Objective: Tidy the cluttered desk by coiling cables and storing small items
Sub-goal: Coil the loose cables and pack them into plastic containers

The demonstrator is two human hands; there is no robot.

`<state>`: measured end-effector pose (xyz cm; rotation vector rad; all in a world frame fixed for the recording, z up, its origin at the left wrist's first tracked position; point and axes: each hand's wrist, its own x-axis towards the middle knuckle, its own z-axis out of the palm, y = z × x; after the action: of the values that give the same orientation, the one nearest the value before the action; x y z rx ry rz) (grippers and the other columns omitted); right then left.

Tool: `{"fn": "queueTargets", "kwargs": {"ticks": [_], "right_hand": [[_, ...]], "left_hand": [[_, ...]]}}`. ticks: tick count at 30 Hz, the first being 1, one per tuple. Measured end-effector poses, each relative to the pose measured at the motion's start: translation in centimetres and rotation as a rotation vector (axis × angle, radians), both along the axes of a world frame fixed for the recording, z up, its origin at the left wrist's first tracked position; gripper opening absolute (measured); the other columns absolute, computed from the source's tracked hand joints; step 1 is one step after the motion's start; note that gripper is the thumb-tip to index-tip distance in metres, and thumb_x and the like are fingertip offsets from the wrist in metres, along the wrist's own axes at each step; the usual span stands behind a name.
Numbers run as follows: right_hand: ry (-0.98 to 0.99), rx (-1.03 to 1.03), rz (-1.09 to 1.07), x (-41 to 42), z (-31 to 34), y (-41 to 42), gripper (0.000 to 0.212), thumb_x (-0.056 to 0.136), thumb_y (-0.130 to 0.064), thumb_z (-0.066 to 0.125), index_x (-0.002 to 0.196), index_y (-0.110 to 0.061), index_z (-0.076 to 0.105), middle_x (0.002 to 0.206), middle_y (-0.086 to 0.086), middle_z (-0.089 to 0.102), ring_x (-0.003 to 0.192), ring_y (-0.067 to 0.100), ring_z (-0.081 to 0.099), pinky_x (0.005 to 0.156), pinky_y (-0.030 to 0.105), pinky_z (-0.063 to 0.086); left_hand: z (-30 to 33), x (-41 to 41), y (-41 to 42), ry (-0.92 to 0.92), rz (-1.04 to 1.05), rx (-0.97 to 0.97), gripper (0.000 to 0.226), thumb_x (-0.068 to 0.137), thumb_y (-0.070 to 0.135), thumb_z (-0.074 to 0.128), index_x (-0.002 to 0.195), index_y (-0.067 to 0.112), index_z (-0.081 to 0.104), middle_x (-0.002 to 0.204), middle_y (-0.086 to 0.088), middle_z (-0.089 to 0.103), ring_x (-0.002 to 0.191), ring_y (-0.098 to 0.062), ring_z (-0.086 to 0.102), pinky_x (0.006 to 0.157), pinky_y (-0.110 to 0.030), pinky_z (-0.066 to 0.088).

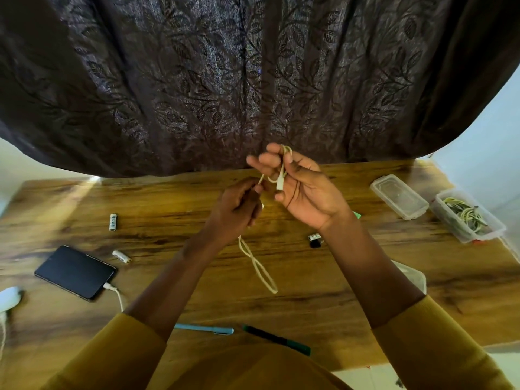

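Observation:
A cream cable (260, 267) runs between both hands above the wooden desk (351, 277). My right hand (302, 190) is raised, palm toward me, with the cable looped over its fingers and the white plug end hanging in the palm. Lower and to the left, my left hand (239, 206) pinches the cable; a long loop hangs below it and reaches the desk. Two white batteries (113, 222) (121, 256) lie to the left. A small black item (315, 240) sits under my right wrist.
A black phone (74, 272) with a white charging cable lies at the left. A blue pen (205, 329) and a green pen (277, 339) lie near me. At the right stand a clear lid (399, 196) and a clear box (468, 216) of cables. A dark curtain hangs behind.

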<state>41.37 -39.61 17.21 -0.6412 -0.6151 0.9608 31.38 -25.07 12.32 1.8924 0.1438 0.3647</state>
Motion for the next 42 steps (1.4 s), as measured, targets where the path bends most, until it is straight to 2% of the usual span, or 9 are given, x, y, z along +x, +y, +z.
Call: {"fn": "queueTargets", "kwargs": {"ticks": [8, 13, 18, 22, 26, 29, 35, 38, 42], "right_hand": [[-0.061, -0.044, -0.185, 1.2, -0.4, 0.5, 0.037, 0.11, -0.003, 0.035, 0.146, 0.001, 0.042, 0.148, 0.017, 0.057, 0.144, 0.032, 0.048, 0.055, 0.021, 0.059], [-0.266, -0.219, -0.315, 0.4, -0.7, 0.8, 0.039, 0.109, -0.009, 0.045, 0.148, -0.002, 0.046, 0.144, 0.013, 0.062, 0.139, 0.024, 0.055, 0.049, 0.019, 0.054], [-0.439, -0.359, -0.381, -0.2, -0.6, 0.9, 0.036, 0.109, -0.011, 0.049, 0.144, -0.008, 0.055, 0.137, 0.003, 0.068, 0.114, 0.019, 0.071, 0.044, 0.019, 0.052], [-0.537, -0.547, -0.375, -0.5, -1.4, 1.3, 0.032, 0.108, -0.006, 0.048, 0.137, -0.006, 0.061, 0.12, 0.008, 0.074, 0.076, 0.001, 0.072, 0.043, 0.018, 0.049], [-0.629, -0.76, -0.388, -0.5, -2.2, 1.2, 0.019, 0.101, -0.008, 0.059, 0.106, -0.022, 0.072, 0.089, 0.0, 0.075, 0.067, 0.013, 0.072, 0.036, 0.024, 0.046], [-0.718, -0.848, -0.296, -0.5, -2.6, 0.7, 0.022, 0.105, -0.018, 0.054, 0.093, -0.007, 0.068, 0.063, 0.008, 0.062, 0.047, 0.018, 0.053, 0.038, 0.024, 0.034], [-0.605, -0.818, 0.09, -1.0, -2.0, 0.5, 0.076, 0.107, -0.059, 0.023, 0.094, -0.004, 0.075, 0.051, -0.001, 0.036, 0.044, 0.014, 0.025, 0.044, 0.031, 0.017], [-0.465, -0.666, 0.228, -0.9, -1.4, 0.3, 0.066, 0.106, -0.054, 0.032, 0.095, -0.004, 0.073, 0.052, -0.002, 0.03, 0.043, 0.011, 0.022, 0.045, 0.036, 0.012], [-0.262, -0.391, 0.315, -0.6, -0.5, 0.2, 0.043, 0.107, -0.032, 0.04, 0.101, 0.0, 0.069, 0.053, -0.003, 0.033, 0.044, 0.008, 0.03, 0.04, 0.029, 0.015]], "left_hand": [[0.5, -0.8, -0.5, 0.129, -0.094, 0.187, 0.025, 0.106, 0.025, 0.057, 0.128, 0.034, 0.065, 0.065, 0.006, 0.066, 0.054, -0.001, 0.061, 0.053, -0.018, 0.046], [2.7, -0.7, -0.7, 0.08, -0.113, 0.41, 0.031, 0.102, 0.028, 0.063, 0.081, 0.051, 0.057, 0.059, 0.013, 0.061, 0.053, -0.002, 0.057, 0.05, -0.014, 0.035], [3.1, -0.7, -0.5, 0.092, -0.119, 0.457, 0.009, 0.099, 0.029, 0.067, 0.092, 0.024, 0.069, 0.06, 0.007, 0.061, 0.051, -0.004, 0.054, 0.049, -0.02, 0.033], [3.9, -0.8, 0.2, 0.141, -0.108, 0.49, 0.013, 0.097, 0.039, 0.068, 0.1, 0.029, 0.076, 0.072, 0.009, 0.073, 0.064, -0.005, 0.068, 0.062, -0.036, 0.055], [4.6, -0.9, 2.0, 0.14, -0.039, 0.541, 0.014, 0.097, 0.04, 0.067, 0.104, 0.036, 0.078, 0.084, 0.017, 0.076, 0.071, 0.004, 0.069, 0.07, -0.031, 0.056], [4.8, -0.9, 3.2, 0.108, -0.029, 0.4, 0.015, 0.099, 0.034, 0.067, 0.111, 0.037, 0.076, 0.079, 0.017, 0.075, 0.066, 0.002, 0.07, 0.065, -0.028, 0.055], [4.7, -0.6, 3.6, 0.048, -0.019, 0.368, 0.014, 0.102, 0.028, 0.064, 0.101, 0.035, 0.077, 0.069, 0.013, 0.072, 0.058, -0.005, 0.067, 0.059, -0.031, 0.051], [3.7, -0.6, 3.9, -0.013, -0.01, 0.336, 0.019, 0.105, 0.032, 0.059, 0.096, 0.033, 0.075, 0.069, 0.0, 0.069, 0.058, -0.023, 0.062, 0.056, -0.042, 0.048], [2.1, -0.9, 3.3, -0.138, 0.106, 0.251, 0.037, 0.111, 0.036, 0.044, 0.084, 0.03, 0.067, 0.063, 0.002, 0.061, 0.057, -0.012, 0.058, 0.054, -0.039, 0.047]]}}
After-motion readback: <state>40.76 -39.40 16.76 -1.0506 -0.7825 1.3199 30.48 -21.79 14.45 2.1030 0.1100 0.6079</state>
